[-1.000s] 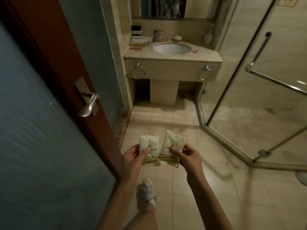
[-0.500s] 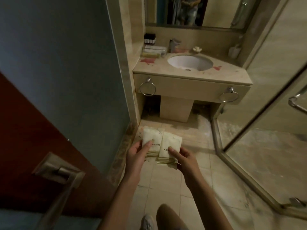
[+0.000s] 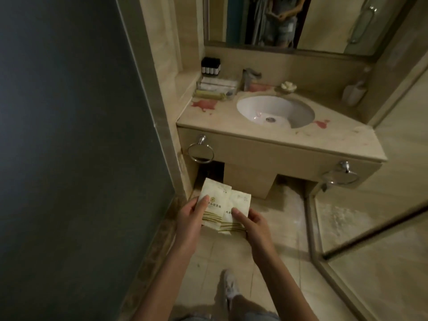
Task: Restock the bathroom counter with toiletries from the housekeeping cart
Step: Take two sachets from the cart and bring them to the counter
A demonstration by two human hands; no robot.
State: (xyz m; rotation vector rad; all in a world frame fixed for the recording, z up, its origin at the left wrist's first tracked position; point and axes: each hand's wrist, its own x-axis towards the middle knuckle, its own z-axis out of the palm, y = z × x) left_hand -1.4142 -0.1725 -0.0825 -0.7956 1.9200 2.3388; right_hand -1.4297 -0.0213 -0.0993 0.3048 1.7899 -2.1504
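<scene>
Left hand [image 3: 191,218] pinching a white sachet [image 3: 214,200], thumb on top; right hand [image 3: 252,224] pinching a second sachet [image 3: 240,205], edges overlapping, above tiled floor [image 3: 266,256], near vanity counter [image 3: 222,119].

We find bare counter [image 3: 222,121] in front of the sink [image 3: 275,112] and to its front left, around a red stain [image 3: 203,105]. Behind-left of the sink, a tray of toiletries [image 3: 216,89] and dark bottles [image 3: 210,66] fill the corner. The faucet [image 3: 249,78] stands just behind it, with a soap dish [image 3: 288,86] alongside. Right of the sink the glass shower wall [image 3: 375,251] hems us in, and left of it the door frame [image 3: 152,89].
</scene>
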